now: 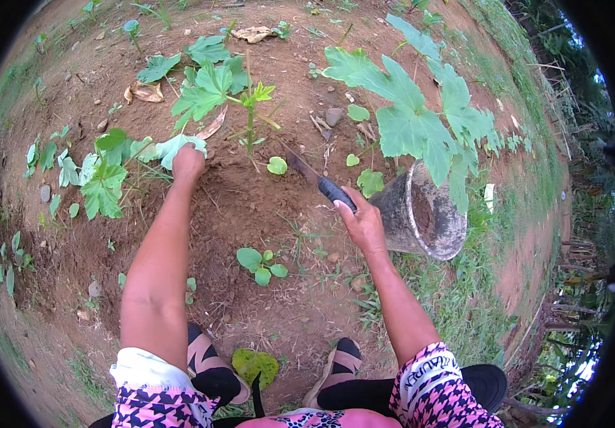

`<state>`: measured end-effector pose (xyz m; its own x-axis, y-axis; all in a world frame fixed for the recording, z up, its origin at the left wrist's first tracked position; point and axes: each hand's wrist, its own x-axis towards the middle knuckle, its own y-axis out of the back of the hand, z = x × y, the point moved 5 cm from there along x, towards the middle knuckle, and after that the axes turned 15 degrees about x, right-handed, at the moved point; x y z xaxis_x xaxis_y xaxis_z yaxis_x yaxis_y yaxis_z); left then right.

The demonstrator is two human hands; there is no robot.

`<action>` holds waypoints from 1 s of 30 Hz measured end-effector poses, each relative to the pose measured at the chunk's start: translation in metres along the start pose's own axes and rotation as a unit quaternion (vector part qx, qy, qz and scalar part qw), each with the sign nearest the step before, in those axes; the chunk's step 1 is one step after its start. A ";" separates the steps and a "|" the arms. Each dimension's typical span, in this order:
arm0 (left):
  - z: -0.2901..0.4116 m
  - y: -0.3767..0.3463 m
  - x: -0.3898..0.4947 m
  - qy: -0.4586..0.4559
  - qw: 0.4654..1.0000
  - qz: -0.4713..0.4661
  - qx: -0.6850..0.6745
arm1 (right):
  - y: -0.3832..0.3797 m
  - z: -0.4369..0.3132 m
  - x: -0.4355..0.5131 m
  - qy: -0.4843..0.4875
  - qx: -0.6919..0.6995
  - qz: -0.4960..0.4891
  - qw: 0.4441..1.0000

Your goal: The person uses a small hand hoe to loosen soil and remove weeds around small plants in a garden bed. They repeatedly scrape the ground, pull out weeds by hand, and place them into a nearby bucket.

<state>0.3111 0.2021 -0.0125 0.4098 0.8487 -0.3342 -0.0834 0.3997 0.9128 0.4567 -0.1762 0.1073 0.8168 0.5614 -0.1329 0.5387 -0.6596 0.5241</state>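
My right hand (363,220) grips the black handle of a hand tool (334,190). Its narrow, soil-stained blade (303,167) points up and left, its tip near the base of an upright green plant stem (250,131). Just left of the blade is a small round yellow-green leaf (277,166). My left hand (188,163) is curled, back upward, at the right edge of a pale lobed leaf (172,150). Its fingertips are hidden, so I cannot tell whether it holds the leaf. Loosened brown soil (259,200) lies between my hands.
A worn dark bucket (398,214) lies tilted beside my right hand, soil inside its mouth. Large lobed leaves (414,123) overhang it. A small seedling (262,265) grows nearer my feet. Grass (457,289) spreads on the right, and a grey stone (333,116) sits beyond the blade.
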 end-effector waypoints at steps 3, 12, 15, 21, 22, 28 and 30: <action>0.030 0.000 0.024 -0.037 0.994 -0.067 -0.082 | 0.021 -0.024 -0.001 0.014 -0.070 -0.002 0.997; 0.078 -0.033 0.059 -0.233 0.958 -0.016 -0.168 | 0.029 -0.020 0.086 0.033 -0.081 -0.011 0.996; 0.088 -0.048 0.061 -0.189 0.953 -0.093 -0.220 | 0.016 -0.012 0.109 0.017 -0.113 -0.055 0.992; 0.102 -0.093 0.094 -0.294 0.946 -0.110 -0.076 | -0.024 0.014 0.100 -0.154 0.042 -0.092 0.983; 0.108 -0.097 0.094 -0.330 0.938 -0.099 -0.033 | -0.029 0.015 0.096 -0.096 -0.005 -0.075 0.993; 0.113 -0.089 0.060 -0.280 0.906 -0.254 -0.192 | -0.001 -0.032 0.076 -0.020 -0.071 -0.103 0.992; 0.118 -0.034 0.016 -0.270 0.912 -0.253 -0.179 | 0.019 -0.055 0.075 -0.013 -0.128 -0.110 0.986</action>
<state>0.4278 0.1617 -0.0211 0.8570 0.2692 -0.4394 -0.0115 0.8625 0.5059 0.5171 -0.1192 0.1537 0.6930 0.6616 -0.2863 0.6361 -0.3744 0.6747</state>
